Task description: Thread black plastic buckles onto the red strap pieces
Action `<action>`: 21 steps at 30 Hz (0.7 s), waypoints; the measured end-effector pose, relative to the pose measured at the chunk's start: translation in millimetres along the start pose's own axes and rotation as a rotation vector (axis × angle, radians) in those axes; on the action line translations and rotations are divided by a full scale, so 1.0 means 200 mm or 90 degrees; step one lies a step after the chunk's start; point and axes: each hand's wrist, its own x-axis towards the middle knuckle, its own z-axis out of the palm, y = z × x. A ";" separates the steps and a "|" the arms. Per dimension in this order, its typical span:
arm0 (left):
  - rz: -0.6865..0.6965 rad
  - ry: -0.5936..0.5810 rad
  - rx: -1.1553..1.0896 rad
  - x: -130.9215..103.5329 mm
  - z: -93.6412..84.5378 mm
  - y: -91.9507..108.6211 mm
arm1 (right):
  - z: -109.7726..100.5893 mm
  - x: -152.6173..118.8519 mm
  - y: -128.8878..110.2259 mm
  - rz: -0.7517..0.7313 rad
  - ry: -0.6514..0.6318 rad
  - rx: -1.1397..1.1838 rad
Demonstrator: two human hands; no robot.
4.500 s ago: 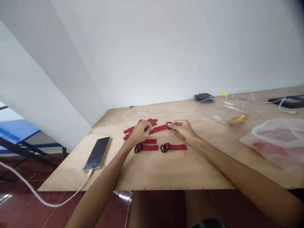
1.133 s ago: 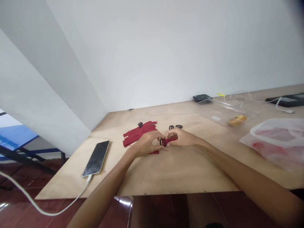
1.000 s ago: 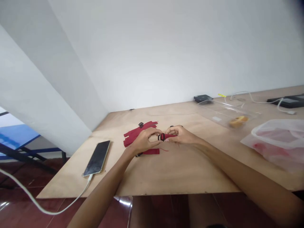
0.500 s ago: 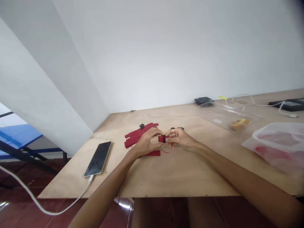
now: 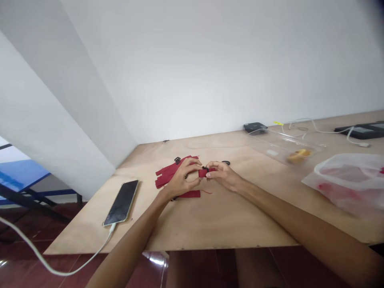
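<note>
A short red webbing strap with a black buckle is held just above the table, between my two hands. My right hand pinches its right end beside the buckle. My left hand curls around the left end, thumb at the lower edge and fingertips at the upper; their exact contact is hard to make out. Behind and under my left hand lie several red strap pieces, with a black buckle on them. Another red strap lies nearer me. A black ring-like piece shows behind my right hand.
A phone with a white charging cable lies at left. Toward the right are a clear plastic container with a yellowish item, a whitish plastic bag, a black box and cables. A wall borders the table's back.
The buckle on the held strap has tilted from upright to lying flatter. My right fingers have shifted around it, and my left fingers have loosened slightly. The view has moved a little.
</note>
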 end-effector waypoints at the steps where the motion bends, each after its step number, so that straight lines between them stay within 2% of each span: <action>1: -0.004 0.010 -0.006 0.00 0.00 0.00 | 0.00 0.00 0.00 0.002 0.000 0.021; 10: -0.064 0.003 -0.041 0.00 -0.01 0.02 | 0.01 0.00 -0.05 0.012 0.023 0.050; 16: -0.029 -0.036 -0.009 0.00 0.02 -0.02 | 0.02 -0.01 -0.02 0.001 -0.020 -0.011; 21: -0.064 0.010 -0.066 0.00 0.02 0.02 | 0.01 0.00 -0.04 -0.013 -0.010 -0.019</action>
